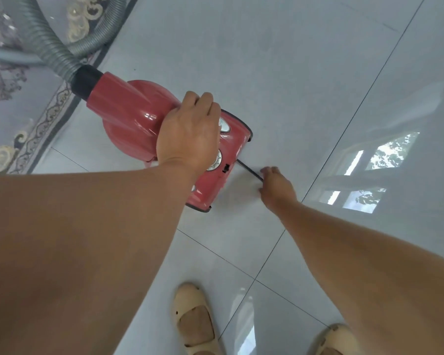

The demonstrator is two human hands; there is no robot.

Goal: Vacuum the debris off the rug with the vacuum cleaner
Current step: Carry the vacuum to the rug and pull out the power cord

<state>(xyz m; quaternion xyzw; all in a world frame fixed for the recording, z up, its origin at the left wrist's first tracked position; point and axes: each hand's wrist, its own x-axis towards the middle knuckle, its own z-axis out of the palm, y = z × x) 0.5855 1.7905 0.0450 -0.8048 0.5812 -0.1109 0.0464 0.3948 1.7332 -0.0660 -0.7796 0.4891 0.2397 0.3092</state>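
The right grip (276, 187) pinches the cord (249, 170), the left grip (190, 134) clasps the vacuum cleaner (133, 116) beside it; a sharp tug could strain the cord.

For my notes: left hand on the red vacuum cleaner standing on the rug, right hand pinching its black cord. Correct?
No. Head view: the red vacuum cleaner stands on the tiled floor, beside the rug. Left hand and right hand are as stated.

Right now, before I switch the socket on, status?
Status: left hand grips red vacuum cleaner on tiles; right hand pinches black cord at its rear. Grey hose lies over rug.
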